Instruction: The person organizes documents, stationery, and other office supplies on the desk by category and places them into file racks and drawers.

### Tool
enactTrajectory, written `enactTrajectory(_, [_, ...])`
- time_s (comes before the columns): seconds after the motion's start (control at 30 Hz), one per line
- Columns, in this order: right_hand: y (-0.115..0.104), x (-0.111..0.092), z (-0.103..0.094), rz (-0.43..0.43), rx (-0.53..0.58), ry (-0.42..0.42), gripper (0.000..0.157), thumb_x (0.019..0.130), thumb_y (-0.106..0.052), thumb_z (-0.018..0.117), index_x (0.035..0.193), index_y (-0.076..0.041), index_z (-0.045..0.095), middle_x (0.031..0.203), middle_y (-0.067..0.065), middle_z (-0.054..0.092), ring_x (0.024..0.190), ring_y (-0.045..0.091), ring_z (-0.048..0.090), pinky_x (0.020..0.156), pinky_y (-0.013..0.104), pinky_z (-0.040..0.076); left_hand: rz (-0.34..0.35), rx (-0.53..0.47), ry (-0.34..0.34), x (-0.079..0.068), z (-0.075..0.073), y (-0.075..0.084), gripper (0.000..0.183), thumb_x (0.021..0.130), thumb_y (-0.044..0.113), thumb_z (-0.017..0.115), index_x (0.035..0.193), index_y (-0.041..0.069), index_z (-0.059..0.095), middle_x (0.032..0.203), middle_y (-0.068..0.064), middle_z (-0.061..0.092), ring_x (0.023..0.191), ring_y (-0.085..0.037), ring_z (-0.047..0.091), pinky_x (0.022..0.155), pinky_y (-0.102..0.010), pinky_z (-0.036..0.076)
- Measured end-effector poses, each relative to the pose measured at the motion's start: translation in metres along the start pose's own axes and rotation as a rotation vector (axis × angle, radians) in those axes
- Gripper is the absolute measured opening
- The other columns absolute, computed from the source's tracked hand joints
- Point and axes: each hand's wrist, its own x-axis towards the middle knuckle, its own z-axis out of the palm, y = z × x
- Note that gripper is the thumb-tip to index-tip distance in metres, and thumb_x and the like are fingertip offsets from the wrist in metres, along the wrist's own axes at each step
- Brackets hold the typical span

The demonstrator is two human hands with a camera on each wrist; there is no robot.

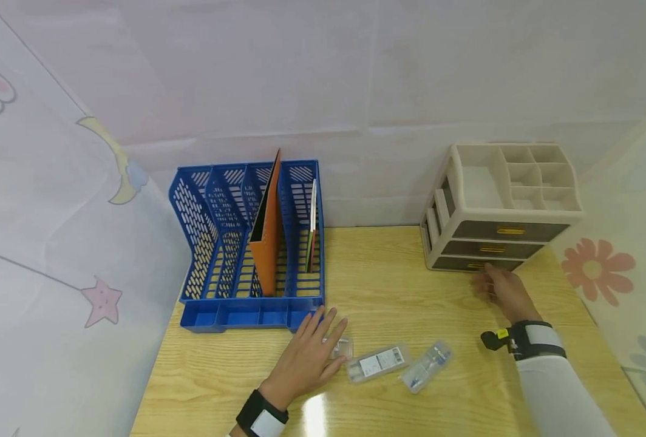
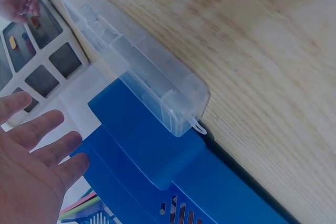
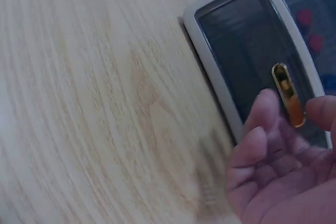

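My right hand (image 1: 504, 294) is at the bottom drawer (image 1: 473, 264) of a small cream organizer with dark drawer fronts. In the right wrist view, its thumb and a bent finger stand either side of the gold drawer handle (image 3: 289, 95), with a gap between them. The drawer is closed. My left hand (image 1: 306, 358) has its fingers spread beside the front of a blue desk rack (image 1: 219, 315), overlapping a small clear case (image 1: 345, 348) in the head view. A clear plastic case (image 2: 152, 61) lies against the rack's front in the left wrist view.
Right of my left hand lie a labelled clear case (image 1: 379, 363) and a clear pouch-like pack (image 1: 427, 366) with blue items. The rack holds an orange folder (image 1: 268, 237) and thin booklets (image 1: 311, 230). Open compartments (image 1: 525, 176) top the organizer. Patterned cloth walls border the table.
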Motion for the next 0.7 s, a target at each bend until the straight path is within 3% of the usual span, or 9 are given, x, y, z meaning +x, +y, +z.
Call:
enactTrajectory(0.13, [0.001,0.001,-0.006,0.011,0.252,-0.056,0.039,0.111,-0.037,0.041,0.125,-0.004,0.057,0.098,-0.002,0.071,0.081,0.011,0.063,0.067,0.027,0.056,0.008,-0.009,0.013,-0.001,0.001,-0.001,0.067,0.1,0.05,0.059,0.155,0.014,0.047,0.157,-0.018,0.049,0.145,-0.04,0.046,0.115,-0.056,0.044])
enactTrajectory(0.23, [0.002,-0.001,-0.009,0.023,0.323,-0.065,0.031,0.112,-0.033,0.041,0.12,-0.007,0.056,0.097,-0.002,0.07,0.079,0.01,0.062,0.064,0.026,0.054,0.003,-0.022,0.015,-0.002,0.001,-0.001,0.067,0.1,0.049,0.06,0.155,0.013,0.048,0.156,-0.019,0.049,0.144,-0.041,0.047,0.114,-0.056,0.044])
enactTrajectory(0.7, [0.026,-0.03,-0.008,0.006,0.153,-0.029,0.036,0.111,-0.037,0.041,0.115,-0.007,0.062,0.094,-0.005,0.069,0.079,0.01,0.062,0.065,0.028,0.054,-0.026,-0.024,0.026,-0.006,-0.002,-0.004,0.063,0.1,0.047,0.062,0.15,0.011,0.051,0.151,-0.018,0.054,0.137,-0.039,0.054,0.109,-0.053,0.05])
